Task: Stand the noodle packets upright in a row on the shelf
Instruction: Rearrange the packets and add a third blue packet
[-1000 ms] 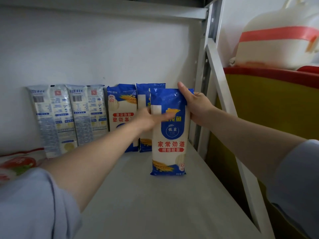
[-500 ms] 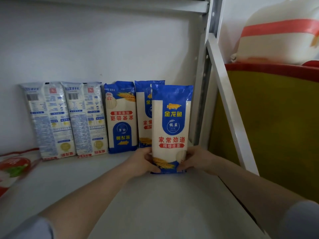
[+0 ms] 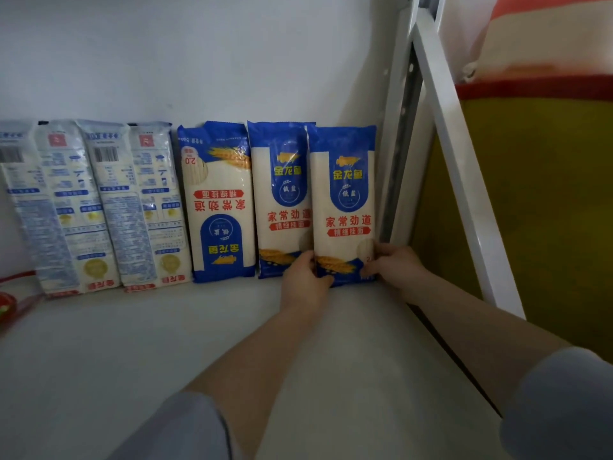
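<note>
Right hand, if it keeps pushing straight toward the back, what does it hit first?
Probably only the blue noodle packet the right hand already grips at its bottom; that packet would meet the back wall. Remaining gap unclear.

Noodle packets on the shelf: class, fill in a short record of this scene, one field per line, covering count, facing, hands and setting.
packets in row: five, upright against the back wall
left pair: pale packets, back labels facing out
middle packet: blue, printed upside down
fourth packet: blue, right way up
rightmost packet: blue, right way up, beside the shelf post
left hand: grip on its lower left corner
right hand: grip on its lower right corner
shelf: white
</note>
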The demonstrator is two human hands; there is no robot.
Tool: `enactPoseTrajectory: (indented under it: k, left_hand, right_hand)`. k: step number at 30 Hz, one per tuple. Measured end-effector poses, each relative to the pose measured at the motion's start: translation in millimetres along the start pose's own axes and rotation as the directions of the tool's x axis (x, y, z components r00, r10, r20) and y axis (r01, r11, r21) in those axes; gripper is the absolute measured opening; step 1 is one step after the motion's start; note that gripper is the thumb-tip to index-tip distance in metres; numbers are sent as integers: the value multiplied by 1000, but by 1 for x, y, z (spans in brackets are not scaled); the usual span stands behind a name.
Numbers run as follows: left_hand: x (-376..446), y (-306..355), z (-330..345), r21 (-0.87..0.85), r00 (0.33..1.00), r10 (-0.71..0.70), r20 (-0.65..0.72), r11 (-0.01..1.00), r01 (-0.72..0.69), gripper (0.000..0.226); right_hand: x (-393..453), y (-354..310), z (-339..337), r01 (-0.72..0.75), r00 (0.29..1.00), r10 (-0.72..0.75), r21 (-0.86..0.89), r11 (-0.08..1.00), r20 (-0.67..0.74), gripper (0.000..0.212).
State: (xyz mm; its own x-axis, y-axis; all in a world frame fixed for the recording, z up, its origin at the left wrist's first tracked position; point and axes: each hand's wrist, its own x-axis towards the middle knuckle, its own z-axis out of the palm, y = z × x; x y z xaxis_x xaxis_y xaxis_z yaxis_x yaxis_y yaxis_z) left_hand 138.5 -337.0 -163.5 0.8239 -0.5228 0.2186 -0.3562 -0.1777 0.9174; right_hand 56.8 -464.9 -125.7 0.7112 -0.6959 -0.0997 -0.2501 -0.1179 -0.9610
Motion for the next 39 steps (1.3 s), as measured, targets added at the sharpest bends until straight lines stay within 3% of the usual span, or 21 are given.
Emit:
enactPoseTrajectory:
  k: [4,10,18,25,36,39]
  left_hand:
    - [12,-1,11,42,998,8,-55,999,-6,34]
    - [25,3,19,150,995,-6,-103,988,22,52]
    - [25,9,22,271,972,30,-233,962,35,38]
    - [18,15,20,372,965,-27,-262,920,126,34]
    - [17,17,23,447,963,-25,-267,882,146,24]
    - [16,18,23,448,963,-21,-267,882,143,24]
  right_hand:
    - [15,4,0,14,999,-11,92,996,-36,68]
    - [32,3,3,12,998,-6,103,995,-57,72]
    - [35,-3,7,54,997,-52,34,998,-60,64]
    - [32,22,16,177,967,-183,-49,983,-176,33]
    - [36,27,17,233,950,-251,-113,966,-185,33]
    - [27,20,19,247,916,-263,-89,965,-304,31]
